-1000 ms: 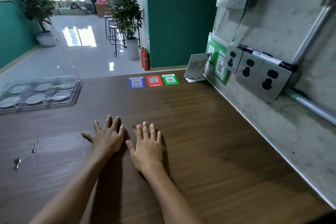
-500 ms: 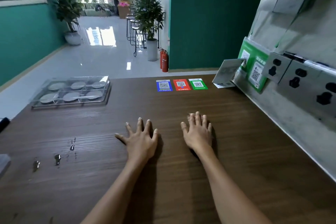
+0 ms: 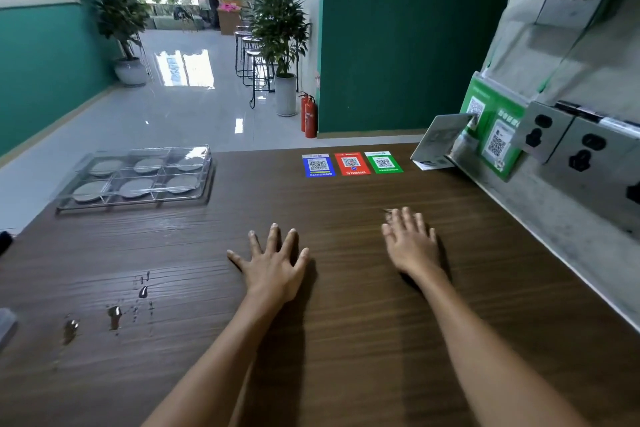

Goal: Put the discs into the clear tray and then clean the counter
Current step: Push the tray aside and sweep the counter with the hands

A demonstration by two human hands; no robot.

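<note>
A clear tray (image 3: 202, 180) stands at the far left of the dark wooden counter (image 3: 346, 340), with several grey discs (image 3: 135, 186) lying in its compartments. My left hand (image 3: 273, 267) lies flat on the counter near the middle, fingers spread and straight, holding nothing. My right hand (image 3: 412, 243) lies flat to its right, fingers straight and close together, nearer the wall. Small puddles of water (image 3: 114, 315) glisten on the counter left of my left hand.
Blue, red and green QR stickers (image 3: 351, 164) sit at the counter's far edge. A grey wall (image 3: 571, 211) with power sockets (image 3: 585, 152) and a leaning card holder (image 3: 440, 142) runs along the right. A dark object (image 3: 5, 241) and a grey one (image 3: 5, 324) peek in at the left edge.
My hands were side by side and have slid apart, the right one moving toward the wall. The view has swung left, bringing the tray and the water drops further in.
</note>
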